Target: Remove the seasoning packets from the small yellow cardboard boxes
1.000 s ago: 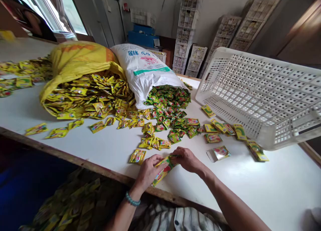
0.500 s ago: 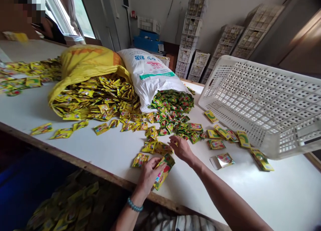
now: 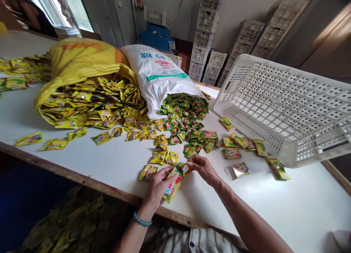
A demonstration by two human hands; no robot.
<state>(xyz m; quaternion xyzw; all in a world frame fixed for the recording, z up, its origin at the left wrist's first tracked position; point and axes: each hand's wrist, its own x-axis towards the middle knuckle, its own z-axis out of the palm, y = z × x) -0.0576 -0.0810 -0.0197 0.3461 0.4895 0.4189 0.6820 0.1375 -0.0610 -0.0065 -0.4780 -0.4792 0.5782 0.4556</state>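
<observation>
My left hand [image 3: 160, 183], with a beaded bracelet on its wrist, holds a green and yellow box [image 3: 173, 185] near the table's front edge. At the box's upper end, my right hand [image 3: 201, 166] pinches a small yellow packet [image 3: 185, 168]. Just beyond the hands lie loose yellow packets [image 3: 158, 157] and a pile of small green packets [image 3: 193, 137]. A yellow sack [image 3: 85, 55] spills yellow packets, and a white sack [image 3: 161, 71] beside it spills green ones.
A white perforated basket [image 3: 296, 99] lies tilted on the right of the table [image 3: 307, 205]. Several flat boxes [image 3: 260, 147] and an open box [image 3: 241, 170] lie before it. Stacked crates [image 3: 203, 37] stand behind. A person [image 3: 35, 17] is at the far left.
My right hand has taken hold of a yellow packet and brought it to the upper end of the box. The view has shifted slightly, so the sacks and basket appear further left.
</observation>
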